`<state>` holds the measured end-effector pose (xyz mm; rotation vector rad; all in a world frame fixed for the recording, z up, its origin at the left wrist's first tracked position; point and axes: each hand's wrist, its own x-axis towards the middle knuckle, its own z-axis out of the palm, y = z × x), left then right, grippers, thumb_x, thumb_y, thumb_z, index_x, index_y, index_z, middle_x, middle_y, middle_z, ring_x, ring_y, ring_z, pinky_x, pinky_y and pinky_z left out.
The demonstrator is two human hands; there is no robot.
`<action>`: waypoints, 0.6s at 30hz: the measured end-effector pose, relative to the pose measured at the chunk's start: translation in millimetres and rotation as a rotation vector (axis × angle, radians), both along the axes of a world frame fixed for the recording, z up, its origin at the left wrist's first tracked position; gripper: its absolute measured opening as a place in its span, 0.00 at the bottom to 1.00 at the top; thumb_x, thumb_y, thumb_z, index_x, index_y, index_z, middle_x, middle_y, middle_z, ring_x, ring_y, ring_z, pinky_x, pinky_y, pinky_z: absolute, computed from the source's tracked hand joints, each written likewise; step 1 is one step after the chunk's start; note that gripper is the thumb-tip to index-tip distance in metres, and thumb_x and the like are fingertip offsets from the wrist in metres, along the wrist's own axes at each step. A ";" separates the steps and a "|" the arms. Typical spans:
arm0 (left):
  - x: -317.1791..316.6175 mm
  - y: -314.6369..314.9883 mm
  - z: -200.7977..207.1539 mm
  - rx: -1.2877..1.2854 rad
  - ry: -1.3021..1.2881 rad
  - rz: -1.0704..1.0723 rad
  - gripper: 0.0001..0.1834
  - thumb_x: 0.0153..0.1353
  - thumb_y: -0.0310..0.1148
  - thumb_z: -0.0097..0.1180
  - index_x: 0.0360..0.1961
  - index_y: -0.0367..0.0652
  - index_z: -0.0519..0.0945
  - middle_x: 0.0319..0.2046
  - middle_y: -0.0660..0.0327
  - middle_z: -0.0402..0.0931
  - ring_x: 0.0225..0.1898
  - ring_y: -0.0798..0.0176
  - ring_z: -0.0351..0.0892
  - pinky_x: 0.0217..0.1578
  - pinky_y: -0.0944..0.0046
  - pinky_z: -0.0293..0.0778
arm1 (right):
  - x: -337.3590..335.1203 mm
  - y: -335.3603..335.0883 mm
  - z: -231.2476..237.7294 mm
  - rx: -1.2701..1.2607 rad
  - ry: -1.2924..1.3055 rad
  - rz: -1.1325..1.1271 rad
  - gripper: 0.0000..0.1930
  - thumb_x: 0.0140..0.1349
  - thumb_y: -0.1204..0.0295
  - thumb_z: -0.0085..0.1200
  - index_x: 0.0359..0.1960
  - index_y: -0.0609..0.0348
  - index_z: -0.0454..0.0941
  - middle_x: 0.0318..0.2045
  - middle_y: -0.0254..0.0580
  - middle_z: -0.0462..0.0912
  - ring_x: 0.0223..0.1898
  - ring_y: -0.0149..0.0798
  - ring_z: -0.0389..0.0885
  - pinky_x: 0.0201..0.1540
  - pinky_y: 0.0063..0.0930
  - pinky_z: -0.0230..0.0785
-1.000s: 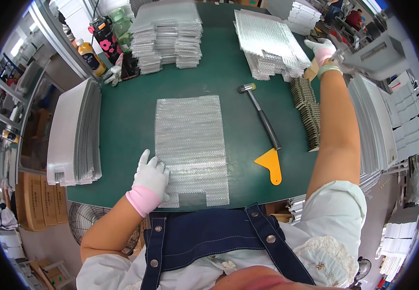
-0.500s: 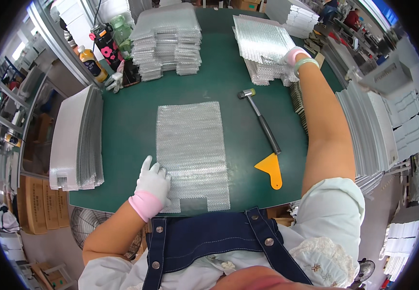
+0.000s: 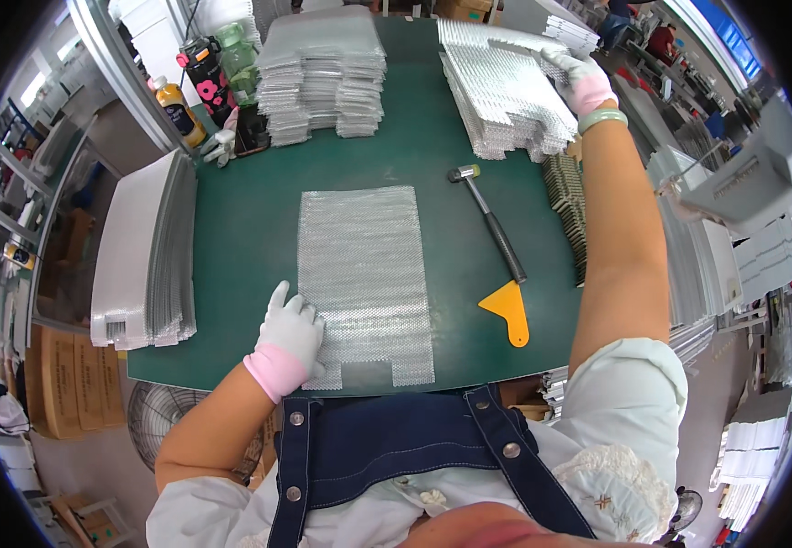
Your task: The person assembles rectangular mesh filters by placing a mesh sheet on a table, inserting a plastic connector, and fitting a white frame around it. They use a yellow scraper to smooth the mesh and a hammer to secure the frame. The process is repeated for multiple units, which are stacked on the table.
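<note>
A silvery, see-through mesh-textured sheet (image 3: 362, 274) with a notch in its near edge lies flat at the middle of the green table. My left hand (image 3: 289, 335), in a white glove with a pink cuff, rests on its lower left edge, fingers spread. At the far right, my gloved right hand (image 3: 580, 80) reaches over a stack of similar sheets (image 3: 502, 87). Its fingers are closed at the right edge of the top sheet, which bends there; the fingertips are partly hidden. A hammer (image 3: 496, 228) and a yellow scraper (image 3: 511, 310) lie between the flat sheet and my right arm.
Another tall sheet stack (image 3: 321, 73) stands at the back left, a leaning stack of white-faced panels (image 3: 140, 251) at the left edge. Bottles (image 3: 204, 78) crowd the back left corner. Thin strips (image 3: 565, 205) line up beside my right forearm. A fan (image 3: 163, 425) stands below the table.
My right hand has moved slightly farther away and right, from the near right corner to the right edge of the top sheet. My left hand stays on the flat sheet.
</note>
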<state>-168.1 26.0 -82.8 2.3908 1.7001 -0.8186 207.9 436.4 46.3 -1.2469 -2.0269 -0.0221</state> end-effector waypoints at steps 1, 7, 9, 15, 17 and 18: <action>-0.2 0.9 0.5 0.003 0.006 -0.012 0.41 0.40 0.59 0.68 0.52 0.42 0.79 0.52 0.57 0.77 0.63 0.54 0.66 0.72 0.43 0.41 | 7.3 -1.9 -4.7 0.350 -0.185 0.040 0.31 0.49 0.56 0.72 0.45 0.73 0.79 0.35 0.46 0.81 0.35 0.37 0.79 0.39 0.29 0.73; -18.4 -5.8 2.2 -0.009 -0.156 0.044 0.38 0.46 0.61 0.62 0.52 0.45 0.80 0.52 0.56 0.76 0.60 0.51 0.68 0.70 0.41 0.44 | -48.8 -97.7 -27.3 -0.206 0.846 0.472 0.34 0.53 0.73 0.68 0.58 0.76 0.64 0.46 0.49 0.75 0.44 0.36 0.78 0.46 0.25 0.73; -31.0 -5.0 -1.7 -0.007 -0.291 0.059 0.37 0.48 0.60 0.59 0.53 0.46 0.79 0.53 0.54 0.75 0.60 0.49 0.69 0.70 0.42 0.45 | -71.4 -175.2 -30.9 -0.344 0.991 0.490 0.38 0.51 0.75 0.69 0.61 0.75 0.60 0.50 0.49 0.73 0.48 0.38 0.77 0.51 0.27 0.72; -23.1 -17.3 40.1 -0.053 -2.172 0.350 0.34 0.62 0.49 0.57 0.59 0.31 0.71 0.53 0.50 0.76 0.57 0.58 0.73 0.60 0.61 0.66 | -106.1 -335.0 -108.5 -0.101 0.856 0.468 0.49 0.42 0.66 0.78 0.62 0.71 0.59 0.57 0.47 0.68 0.60 0.39 0.67 0.65 0.33 0.59; -8.4 -41.9 55.2 0.144 -2.171 0.406 0.39 0.60 0.49 0.62 0.60 0.27 0.66 0.46 0.50 0.79 0.49 0.61 0.78 0.54 0.65 0.72 | -110.3 -373.2 -123.9 -0.108 0.741 0.382 0.51 0.40 0.63 0.79 0.63 0.70 0.58 0.57 0.47 0.68 0.60 0.41 0.67 0.65 0.34 0.59; 2.8 -49.0 64.5 0.419 -1.844 0.484 0.44 0.57 0.52 0.64 0.61 0.26 0.63 0.42 0.49 0.81 0.45 0.59 0.81 0.49 0.65 0.75 | -113.0 -382.1 -127.9 -0.130 0.696 0.369 0.52 0.40 0.62 0.79 0.64 0.70 0.58 0.57 0.48 0.68 0.60 0.41 0.67 0.65 0.35 0.60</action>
